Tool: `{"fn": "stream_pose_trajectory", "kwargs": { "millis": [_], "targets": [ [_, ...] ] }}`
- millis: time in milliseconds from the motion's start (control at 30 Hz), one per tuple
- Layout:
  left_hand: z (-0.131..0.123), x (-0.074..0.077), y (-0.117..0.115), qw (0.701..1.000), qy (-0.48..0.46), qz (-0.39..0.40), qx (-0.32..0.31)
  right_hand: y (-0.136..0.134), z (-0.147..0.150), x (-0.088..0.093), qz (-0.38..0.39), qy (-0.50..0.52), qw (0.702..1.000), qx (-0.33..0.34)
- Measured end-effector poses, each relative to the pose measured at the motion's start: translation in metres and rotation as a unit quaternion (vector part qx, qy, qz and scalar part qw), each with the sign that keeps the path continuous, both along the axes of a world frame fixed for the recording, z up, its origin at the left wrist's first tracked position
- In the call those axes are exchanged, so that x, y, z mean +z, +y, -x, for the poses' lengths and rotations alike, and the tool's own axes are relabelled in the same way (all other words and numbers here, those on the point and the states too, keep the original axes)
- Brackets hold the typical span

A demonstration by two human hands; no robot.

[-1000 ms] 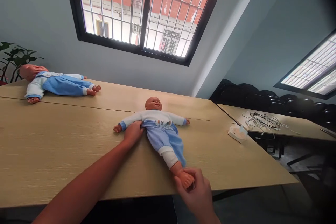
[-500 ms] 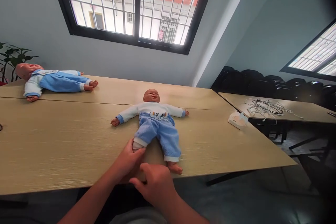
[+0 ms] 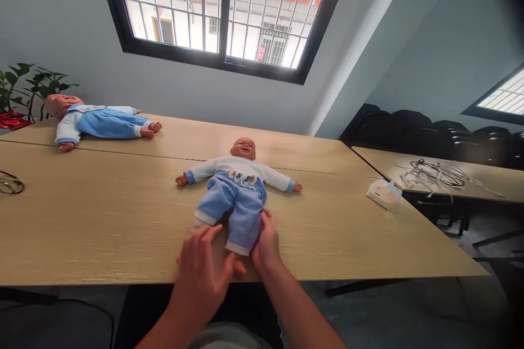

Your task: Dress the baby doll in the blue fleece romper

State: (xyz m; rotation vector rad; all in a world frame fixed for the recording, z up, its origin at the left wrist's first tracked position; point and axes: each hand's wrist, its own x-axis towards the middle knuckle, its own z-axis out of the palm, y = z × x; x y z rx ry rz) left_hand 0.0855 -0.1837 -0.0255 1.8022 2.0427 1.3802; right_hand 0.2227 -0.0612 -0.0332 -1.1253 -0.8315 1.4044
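Observation:
A baby doll (image 3: pixel 241 196) in a white top and blue trousers with an animal-face patch lies on its back on the table, feet toward me. My right hand (image 3: pixel 268 242) is curled against the outer side of the trouser leg on the right, gripping it near the cuff. Over the lower legs, my left hand (image 3: pixel 202 262) has its fingers apart, with the thumb beside the right-hand cuff. It covers much of the foot on the left; the other foot shows only in part.
Another doll (image 3: pixel 108 121) in similar clothes lies at the table's back left, near a potted plant (image 3: pixel 30 87). Dark-rimmed glasses (image 3: pixel 12 182) rest at the left edge. A tissue box (image 3: pixel 383 194) stands on the right. White cables (image 3: pixel 436 174) lie on another table (image 3: pixel 487 174).
My left hand has left the left trouser cuff and opened over the lower legs. My right hand has moved up to the right trouser leg. The view has swung slightly left.

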Motion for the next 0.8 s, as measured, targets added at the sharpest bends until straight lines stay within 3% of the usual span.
{"fn": "stream_pose_trajectory", "kwargs": {
  "millis": [133, 233, 333, 467, 600, 700, 800],
  "targets": [
    [-0.031, -0.011, -0.013, 0.974, -0.199, 0.083, -0.074, 0.011, 0.018, 0.005, 0.053, 0.117, 0.991, 0.027],
    [-0.027, -0.009, -0.005, 0.939, -0.302, 0.139, -0.086, 0.015, 0.024, 0.012, 0.11, 0.135, 0.979, 0.106],
    [-0.015, 0.001, 0.003, 0.917, -0.347, 0.169, -0.101, 0.015, 0.026, 0.013, 0.088, 0.12, 0.979, 0.142],
    [0.013, 0.016, -0.005, 0.845, -0.413, 0.277, -0.197, 0.033, 0.008, 0.007, -0.021, 0.01, 0.993, 0.117],
    [0.053, 0.023, -0.026, 0.782, -0.453, 0.332, -0.271, 0.076, -0.024, 0.011, -0.075, -0.174, 0.976, 0.111],
    [0.07, 0.023, -0.037, 0.775, -0.462, 0.342, -0.263, 0.101, -0.034, 0.02, -0.081, -0.217, 0.967, 0.108],
    [0.061, 0.022, -0.04, 0.791, -0.44, 0.354, -0.234, 0.103, -0.03, 0.023, -0.086, -0.241, 0.962, 0.092]
  ]
}}
